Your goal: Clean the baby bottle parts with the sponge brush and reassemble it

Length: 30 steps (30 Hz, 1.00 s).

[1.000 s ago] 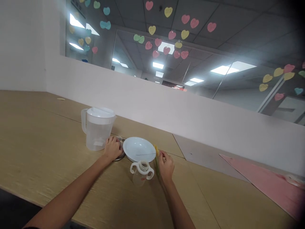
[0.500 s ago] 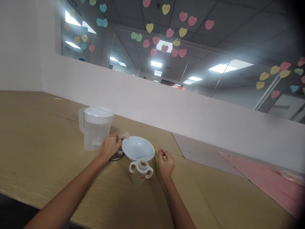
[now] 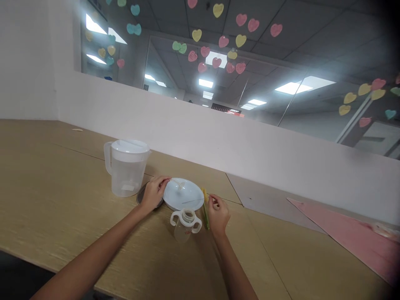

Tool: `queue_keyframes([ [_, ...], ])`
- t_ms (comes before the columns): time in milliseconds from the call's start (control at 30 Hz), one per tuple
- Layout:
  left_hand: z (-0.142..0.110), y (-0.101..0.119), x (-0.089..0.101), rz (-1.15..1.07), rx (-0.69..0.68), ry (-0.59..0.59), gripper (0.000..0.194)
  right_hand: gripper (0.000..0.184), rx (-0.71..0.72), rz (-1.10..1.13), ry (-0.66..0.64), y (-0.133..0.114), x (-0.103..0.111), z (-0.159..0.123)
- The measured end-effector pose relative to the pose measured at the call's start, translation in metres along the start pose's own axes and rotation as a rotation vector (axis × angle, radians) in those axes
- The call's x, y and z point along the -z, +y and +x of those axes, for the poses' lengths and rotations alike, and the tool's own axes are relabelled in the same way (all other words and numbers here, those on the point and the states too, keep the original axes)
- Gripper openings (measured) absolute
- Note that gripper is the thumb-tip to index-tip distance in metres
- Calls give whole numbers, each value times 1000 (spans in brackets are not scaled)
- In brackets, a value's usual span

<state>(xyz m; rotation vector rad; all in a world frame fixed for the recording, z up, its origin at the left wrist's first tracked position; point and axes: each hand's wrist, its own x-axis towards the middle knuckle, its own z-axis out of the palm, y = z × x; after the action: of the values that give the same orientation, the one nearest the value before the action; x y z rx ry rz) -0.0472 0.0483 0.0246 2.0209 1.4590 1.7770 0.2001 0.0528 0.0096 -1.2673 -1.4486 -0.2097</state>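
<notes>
My left hand (image 3: pixel 153 193) pinches a thin pale tube (image 3: pixel 176 183) over a white plate (image 3: pixel 187 196), with a dark round lid (image 3: pixel 142 196) just beneath my palm. My right hand (image 3: pixel 218 216) has its fingertips pinched together beside a yellow-green stick (image 3: pixel 205 210); I cannot tell if they grip it. A two-handled baby bottle (image 3: pixel 184 227) stands just before the plate, and a lidded plastic pitcher (image 3: pixel 126 168) stands beside my left hand on the wooden table (image 3: pixel 46 187).

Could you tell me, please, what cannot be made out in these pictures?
In the head view:
The round dark disc: the left hand and round white plate cover much of it.
The thin yellow-green strip: too small and blurred to identify.
Contents of the clear two-handled plastic bottle: too small to make out.
The pink sheet: cut off by the right edge.
</notes>
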Motion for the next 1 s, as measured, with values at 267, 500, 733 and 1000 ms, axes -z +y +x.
queue_keyframes([
  [267,-7,8,-11,-90,-40,-53,32,38,1,26,9,0,-1,0],
  [500,-13,5,-20,-121,-7,-99,18,48,-138,143,-3,-12,4,2],
  [733,-14,0,-21,-128,-10,-215,17,38,-131,218,101,-24,10,2],
  [1000,-19,-7,-27,-127,-23,-282,20,19,1003,191,120,-52,26,-14],
])
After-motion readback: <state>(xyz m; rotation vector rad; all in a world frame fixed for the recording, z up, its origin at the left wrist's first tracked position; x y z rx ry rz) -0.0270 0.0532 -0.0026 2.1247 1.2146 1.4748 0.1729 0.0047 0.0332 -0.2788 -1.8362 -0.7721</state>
